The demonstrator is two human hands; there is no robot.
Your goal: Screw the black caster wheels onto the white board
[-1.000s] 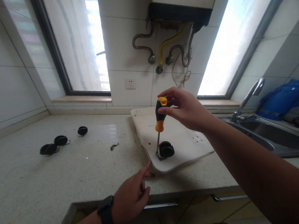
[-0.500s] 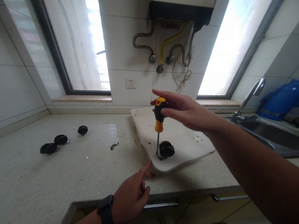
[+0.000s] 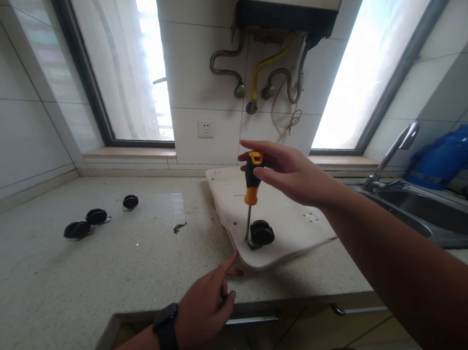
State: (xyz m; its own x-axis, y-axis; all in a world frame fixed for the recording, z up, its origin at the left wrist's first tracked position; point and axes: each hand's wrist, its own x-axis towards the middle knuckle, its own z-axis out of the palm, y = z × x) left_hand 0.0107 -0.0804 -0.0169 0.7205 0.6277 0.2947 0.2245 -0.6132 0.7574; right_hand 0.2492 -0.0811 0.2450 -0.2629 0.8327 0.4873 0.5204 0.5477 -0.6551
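My right hand [image 3: 281, 169] grips the yellow and black handle of a screwdriver [image 3: 252, 187], which leans slightly. Its tip meets the metal plate of a black caster wheel [image 3: 262, 232] at the near left corner of a white board [image 3: 287, 203]. Whatever screw sits under the tip is too small to make out. With the index finger stretched out, my left hand [image 3: 209, 292] touches the edge of that same corner. Its other fingers are loosely curled and hold nothing. A black watch is on the left wrist.
Several loose caster wheels [image 3: 96, 216] lie on the speckled counter [image 3: 152, 264] to the left. A small pile of screws [image 3: 179, 227] is between them and the board. On the right are a sink [image 3: 438, 210], its faucet [image 3: 391, 152] and a blue container [image 3: 445, 157].
The screwdriver handle has turned a little and leans slightly more to the right. My left hand keeps its place at the corner. The view has shifted slightly.
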